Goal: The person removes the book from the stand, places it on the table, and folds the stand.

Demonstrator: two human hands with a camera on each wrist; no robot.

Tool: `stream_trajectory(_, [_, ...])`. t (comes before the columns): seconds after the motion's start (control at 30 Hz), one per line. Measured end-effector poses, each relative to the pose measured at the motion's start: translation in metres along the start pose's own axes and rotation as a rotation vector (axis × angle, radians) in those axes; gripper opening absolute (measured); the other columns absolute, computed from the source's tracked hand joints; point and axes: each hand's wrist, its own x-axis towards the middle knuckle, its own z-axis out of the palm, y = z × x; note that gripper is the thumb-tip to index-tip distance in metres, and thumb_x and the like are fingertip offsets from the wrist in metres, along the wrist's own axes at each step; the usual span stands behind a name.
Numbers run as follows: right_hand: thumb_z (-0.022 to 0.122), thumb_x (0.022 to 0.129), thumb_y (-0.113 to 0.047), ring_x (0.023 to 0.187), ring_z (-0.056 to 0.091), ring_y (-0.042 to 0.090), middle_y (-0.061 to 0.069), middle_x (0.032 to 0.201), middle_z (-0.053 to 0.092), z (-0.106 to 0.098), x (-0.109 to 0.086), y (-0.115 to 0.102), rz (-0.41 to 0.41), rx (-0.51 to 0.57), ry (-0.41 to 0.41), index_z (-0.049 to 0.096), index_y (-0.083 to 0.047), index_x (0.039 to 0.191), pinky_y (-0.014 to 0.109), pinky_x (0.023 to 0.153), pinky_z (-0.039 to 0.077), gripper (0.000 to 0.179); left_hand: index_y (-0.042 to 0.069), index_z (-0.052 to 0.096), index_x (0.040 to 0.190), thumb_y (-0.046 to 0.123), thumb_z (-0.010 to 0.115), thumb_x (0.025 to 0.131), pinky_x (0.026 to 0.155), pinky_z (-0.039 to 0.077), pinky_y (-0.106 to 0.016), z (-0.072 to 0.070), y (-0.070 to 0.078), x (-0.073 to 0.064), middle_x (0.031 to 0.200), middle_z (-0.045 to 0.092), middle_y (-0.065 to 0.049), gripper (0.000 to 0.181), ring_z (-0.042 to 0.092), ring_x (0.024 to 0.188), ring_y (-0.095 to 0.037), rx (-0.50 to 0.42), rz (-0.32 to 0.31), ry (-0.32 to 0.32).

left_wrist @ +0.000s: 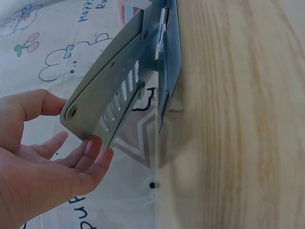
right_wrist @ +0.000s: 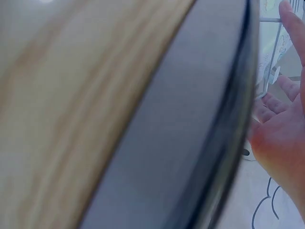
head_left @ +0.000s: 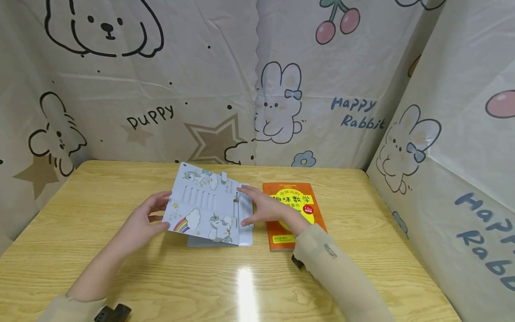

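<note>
A pale folding book stand (head_left: 201, 201) with unicorn and rainbow prints lies on the table, its slotted panel tilted up from the base on the left. My left hand (head_left: 141, 219) grips the raised panel's left edge, thumb in front. In the left wrist view, the fingers of that left hand (left_wrist: 52, 152) are around the corner of the slotted metal panel (left_wrist: 107, 86). At the stand's right side, my right hand (head_left: 261, 205) holds the ledge with thumb and fingers spread apart. In the right wrist view, fingers of the right hand (right_wrist: 281, 124) meet a wire part (right_wrist: 271, 62).
An orange book (head_left: 281, 243) with a yellow title panel lies right of the stand, partly beneath my right forearm. The wooden table (head_left: 193, 286) ends at a printed cloth backdrop (head_left: 217, 89). A blurred dark edge (right_wrist: 228, 133) crosses the right wrist view.
</note>
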Motion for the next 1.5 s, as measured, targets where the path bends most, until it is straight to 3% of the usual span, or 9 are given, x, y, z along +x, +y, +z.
stream_trajectory(0.2, [0.080,0.071,-0.046,0.145,0.014,0.022,0.005,0.157,0.017,0.001,0.003,-0.001,-0.002,-0.010,-0.001,0.025,-0.018,0.150,0.042,0.116,0.020,0.101,0.004,0.028,0.146,-0.002,0.063,0.083,0.096,0.045,-0.047,-0.001,-0.005,-0.002,0.137,0.041,-0.024,0.073,0.045,0.120,-0.035,-0.006,-0.024,-0.005])
stream_trajectory(0.43, [0.080,0.069,-0.050,0.144,0.018,0.023,0.004,0.156,0.020,0.001,0.005,-0.001,0.019,-0.040,0.010,0.028,-0.021,0.149,0.043,0.116,0.023,0.100,0.003,0.028,0.145,-0.004,0.062,0.082,0.096,0.044,-0.051,0.000,-0.011,-0.002,0.135,0.043,-0.025,0.072,0.046,0.117,-0.036,-0.004,-0.038,-0.013])
stream_trajectory(0.87, [0.080,0.067,-0.052,0.141,0.024,0.023,0.005,0.155,0.025,-0.001,0.010,-0.007,0.016,-0.125,-0.007,0.028,-0.019,0.149,0.040,0.115,0.025,0.102,0.003,0.027,0.146,-0.002,0.062,0.083,0.090,0.049,-0.042,0.003,-0.020,-0.002,0.136,0.042,-0.025,0.072,0.048,0.114,-0.036,0.018,-0.089,-0.038])
stream_trajectory(1.17, [0.080,0.066,-0.053,0.140,0.028,0.023,0.004,0.154,0.026,0.001,0.014,-0.011,0.030,-0.187,-0.026,0.028,-0.019,0.149,0.039,0.114,0.028,0.103,0.003,0.028,0.146,-0.004,0.062,0.082,0.094,0.047,-0.050,0.004,-0.025,-0.001,0.135,0.043,-0.026,0.073,0.045,0.117,-0.038,0.066,-0.115,-0.056])
stream_trajectory(1.5, [0.079,0.066,-0.054,0.139,0.030,0.023,0.005,0.153,0.028,0.000,0.017,-0.014,0.034,-0.227,-0.043,0.030,-0.018,0.148,0.039,0.113,0.029,0.102,-0.001,0.030,0.143,-0.006,0.064,0.077,0.089,0.049,-0.043,0.005,-0.030,0.001,0.128,0.048,-0.027,0.074,0.048,0.113,-0.037,0.111,-0.119,-0.083])
